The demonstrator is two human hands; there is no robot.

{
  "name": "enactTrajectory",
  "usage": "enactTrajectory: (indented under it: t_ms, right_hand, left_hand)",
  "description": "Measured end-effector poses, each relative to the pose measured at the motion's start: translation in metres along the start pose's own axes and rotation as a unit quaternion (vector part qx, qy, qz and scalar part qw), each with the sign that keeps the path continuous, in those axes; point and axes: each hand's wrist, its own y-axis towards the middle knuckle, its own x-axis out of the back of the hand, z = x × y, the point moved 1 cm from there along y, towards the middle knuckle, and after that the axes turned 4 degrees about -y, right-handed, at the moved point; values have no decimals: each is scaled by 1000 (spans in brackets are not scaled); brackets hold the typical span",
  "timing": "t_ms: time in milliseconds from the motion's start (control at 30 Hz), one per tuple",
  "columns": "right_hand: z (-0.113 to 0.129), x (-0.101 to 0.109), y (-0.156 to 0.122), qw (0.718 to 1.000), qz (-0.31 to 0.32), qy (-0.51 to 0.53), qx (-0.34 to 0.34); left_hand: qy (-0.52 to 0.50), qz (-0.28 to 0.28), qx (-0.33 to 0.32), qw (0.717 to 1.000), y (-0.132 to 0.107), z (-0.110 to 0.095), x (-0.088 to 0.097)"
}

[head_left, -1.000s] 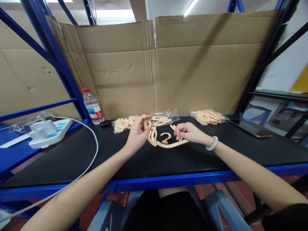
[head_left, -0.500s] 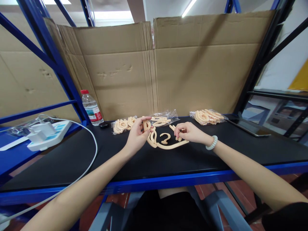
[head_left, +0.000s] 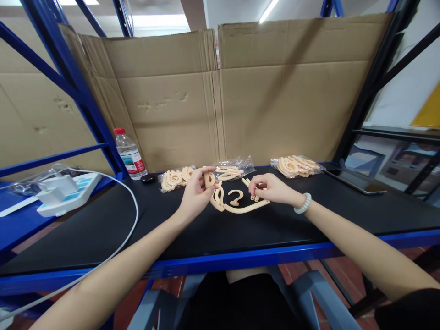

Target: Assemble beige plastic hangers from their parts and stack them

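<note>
The left hand, just left of centre, pinches a D-shaped piece, apparently raised to clear the curved strip below; the right hand, right of centre, hides whether it grips anything.

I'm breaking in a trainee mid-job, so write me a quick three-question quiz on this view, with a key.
1. Which hand has a bracelet at its wrist?
2. True or false: the bottle has a blue cap.
3. What does the left hand hold? A) a cable B) a pale curved piece C) a bottle

Key
1. The right hand.
2. False; the cap is red.
3. B.
</note>
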Motion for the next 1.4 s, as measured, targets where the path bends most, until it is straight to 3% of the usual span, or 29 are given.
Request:
enactTrajectory:
  t_ms: [1400]
  right_hand:
    - [10,2,-2,999,0,31,22]
  left_hand:
    - [-15,2,-8,1000,-2,4,-1]
